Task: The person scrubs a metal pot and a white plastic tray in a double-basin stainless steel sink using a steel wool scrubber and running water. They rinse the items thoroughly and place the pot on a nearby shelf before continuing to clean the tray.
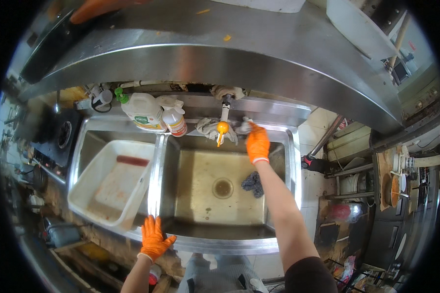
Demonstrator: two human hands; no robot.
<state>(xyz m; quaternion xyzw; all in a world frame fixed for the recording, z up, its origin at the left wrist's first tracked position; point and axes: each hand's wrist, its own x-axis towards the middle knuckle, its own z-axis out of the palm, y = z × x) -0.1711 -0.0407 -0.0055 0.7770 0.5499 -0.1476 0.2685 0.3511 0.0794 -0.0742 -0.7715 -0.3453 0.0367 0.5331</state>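
My right hand [258, 143], in an orange glove, reaches to the back ledge of the right sink basin [205, 172]. Its fingers close on a blurred grey cloth or pad [245, 126]. Just left of it, a crumpled grey cloth [207, 127] lies behind a faucet with a yellow-orange lever [223, 127]. My left hand [154, 237], gloved in orange too, rests with spread fingers on the front rim by the divider. A dark grey scouring pad [253, 184] sits at the basin's right side, partly behind my forearm. Shallow cloudy liquid seems to cover the floor around the drain [222, 188].
A white plastic tub [91, 190] with a dark red strip leans in the left basin. A white jug [143, 110] and a spray bottle [174, 119] stand on the back ledge. Above them, a steel shelf [190, 60] overhangs. A long-handled tool [324, 137] leans at right.
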